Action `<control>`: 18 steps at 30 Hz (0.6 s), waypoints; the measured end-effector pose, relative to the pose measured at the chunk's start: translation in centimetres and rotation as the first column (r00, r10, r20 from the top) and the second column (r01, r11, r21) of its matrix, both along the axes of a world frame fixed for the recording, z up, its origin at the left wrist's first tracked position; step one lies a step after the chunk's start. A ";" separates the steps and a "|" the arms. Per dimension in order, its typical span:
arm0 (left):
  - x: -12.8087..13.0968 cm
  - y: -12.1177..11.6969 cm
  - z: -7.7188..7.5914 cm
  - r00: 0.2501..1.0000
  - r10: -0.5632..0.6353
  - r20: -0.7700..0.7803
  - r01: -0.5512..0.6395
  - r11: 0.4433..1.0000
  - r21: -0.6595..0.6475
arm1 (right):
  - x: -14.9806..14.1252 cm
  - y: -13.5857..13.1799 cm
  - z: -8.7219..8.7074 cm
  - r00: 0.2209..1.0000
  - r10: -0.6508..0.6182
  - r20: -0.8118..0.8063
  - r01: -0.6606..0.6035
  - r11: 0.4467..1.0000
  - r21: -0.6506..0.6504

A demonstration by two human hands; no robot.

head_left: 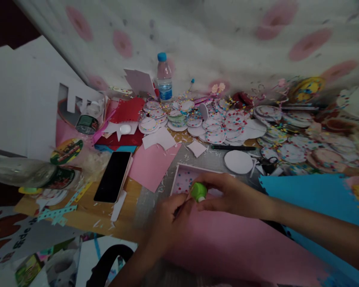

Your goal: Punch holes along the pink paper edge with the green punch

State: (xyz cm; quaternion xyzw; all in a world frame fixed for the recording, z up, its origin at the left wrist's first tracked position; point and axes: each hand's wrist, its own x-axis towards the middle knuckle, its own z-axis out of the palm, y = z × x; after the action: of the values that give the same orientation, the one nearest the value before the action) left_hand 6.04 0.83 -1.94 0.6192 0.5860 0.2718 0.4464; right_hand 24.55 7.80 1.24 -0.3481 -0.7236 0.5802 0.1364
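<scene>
My right hand is closed around a small green craft punch with a white lower part. The punch sits at the upper left edge of a large pink sheet of paper. My left hand, slightly blurred, is closed on that same edge, right beside the punch. Fingers of both hands hide the exact spot where punch and paper meet. Just behind and under my hands lies a shallow white box with small coloured paper bits inside.
A blue sheet with a notched edge lies at right. Behind are a white paper oval, a dark pen, piles of decorated paper discs and a water bottle. A phone and a plastic bottle lie left.
</scene>
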 end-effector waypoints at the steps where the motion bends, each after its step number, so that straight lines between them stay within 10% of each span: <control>1: 0.0 -0.1 -0.1 1.000 0.000 0.002 0.000 1.000 -0.005 | 0.0 0.1 -0.1 1.000 0.015 0.005 -0.015 1.000 -0.005; 18: -0.1 0.2 -0.2 1.000 0.013 -0.023 -0.015 0.998 -0.054 | -1.2 1.3 -0.2 0.983 0.102 0.154 -0.137 0.963 0.233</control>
State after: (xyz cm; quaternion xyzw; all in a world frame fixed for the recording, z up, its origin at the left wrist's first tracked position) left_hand 5.96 0.99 -2.15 0.6057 0.6026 0.2517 0.4545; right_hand 23.39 9.10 1.07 -0.3244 -0.8167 0.4684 0.0911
